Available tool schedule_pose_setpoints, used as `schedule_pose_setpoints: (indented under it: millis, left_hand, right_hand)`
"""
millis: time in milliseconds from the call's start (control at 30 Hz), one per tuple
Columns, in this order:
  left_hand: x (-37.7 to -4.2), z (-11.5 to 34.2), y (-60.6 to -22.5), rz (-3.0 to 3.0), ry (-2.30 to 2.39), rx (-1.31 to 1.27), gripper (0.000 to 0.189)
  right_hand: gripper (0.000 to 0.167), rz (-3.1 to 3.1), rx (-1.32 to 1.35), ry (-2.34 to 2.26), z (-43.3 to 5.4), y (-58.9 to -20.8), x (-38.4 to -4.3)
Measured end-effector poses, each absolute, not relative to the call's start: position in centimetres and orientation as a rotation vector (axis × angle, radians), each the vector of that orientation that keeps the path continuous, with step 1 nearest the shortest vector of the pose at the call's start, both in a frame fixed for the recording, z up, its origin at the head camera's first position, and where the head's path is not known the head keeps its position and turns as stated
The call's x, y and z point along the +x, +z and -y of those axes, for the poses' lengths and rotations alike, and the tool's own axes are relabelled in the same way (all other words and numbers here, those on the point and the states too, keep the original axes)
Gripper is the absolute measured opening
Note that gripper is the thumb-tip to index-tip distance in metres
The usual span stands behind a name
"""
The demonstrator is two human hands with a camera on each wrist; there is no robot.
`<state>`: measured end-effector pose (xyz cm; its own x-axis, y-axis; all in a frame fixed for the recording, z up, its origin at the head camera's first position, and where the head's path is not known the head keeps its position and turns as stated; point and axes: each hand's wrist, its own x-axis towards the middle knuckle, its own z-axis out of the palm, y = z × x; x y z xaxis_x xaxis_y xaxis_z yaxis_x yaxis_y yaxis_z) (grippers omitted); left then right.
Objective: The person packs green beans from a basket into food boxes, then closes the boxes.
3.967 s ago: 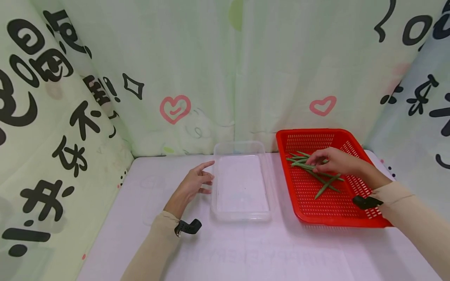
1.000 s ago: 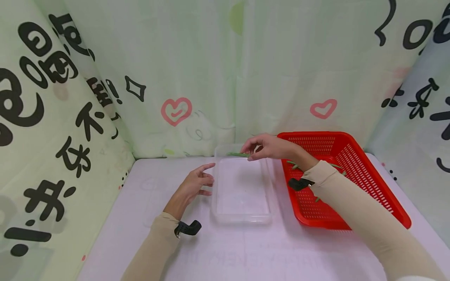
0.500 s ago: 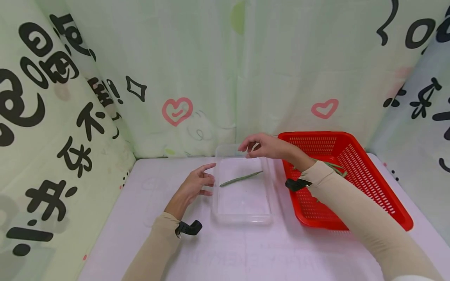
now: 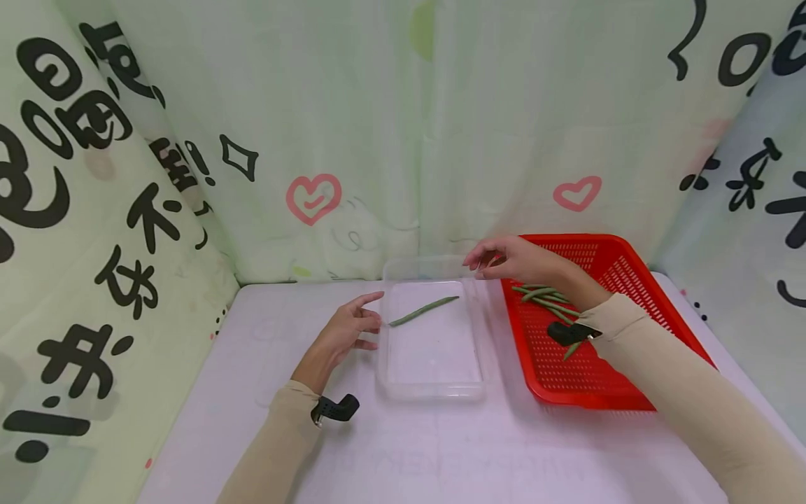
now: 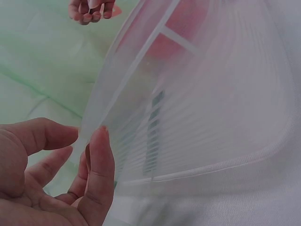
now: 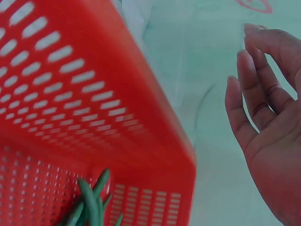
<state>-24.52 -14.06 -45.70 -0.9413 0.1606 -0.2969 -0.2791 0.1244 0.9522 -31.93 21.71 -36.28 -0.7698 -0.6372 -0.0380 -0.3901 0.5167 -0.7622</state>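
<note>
A single green bean [image 4: 425, 311] lies slantwise in the clear plastic container [image 4: 432, 390]. At the container's left side, my left hand [image 4: 348, 326] has its fingers loosely bent with nothing between them. In the left wrist view the fingertips [image 5: 99, 141] are right by the container's wall; whether they touch it I cannot tell. My right hand [image 4: 504, 257] is above the gap between the container's far right corner and the red basket [image 4: 535, 385]. Its relaxed fingers are empty, as the right wrist view shows. Several more green beans [image 4: 546, 297] lie in the basket, partly hidden by the right arm.
Container and basket stand side by side on a table with a pale cloth [image 4: 403, 455]. A printed curtain [image 4: 378, 140] hangs right behind them, and more printed cloth closes in the left and right sides.
My right hand took a green bean from the basket, carried it over the container and let it drop in. It has since moved back right, empty. My left hand has stayed put.
</note>
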Motion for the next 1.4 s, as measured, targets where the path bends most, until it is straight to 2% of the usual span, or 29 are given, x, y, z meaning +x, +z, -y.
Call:
schedule_pose_setpoints:
  millis: [833, 1400]
  left_hand:
    - [-24.7, 14.1, -45.7, -2.074, 1.872, -0.145, 0.053]
    - [-24.9, 14.1, -46.0, -2.099, 1.859, -0.153, 0.051]
  right_hand:
    - [0.036, -2.516, -0.788, -1.020, -30.8, -36.7, -29.3]
    - [0.044, -2.425, -0.625, -0.941, -34.6, -37.1, -28.1]
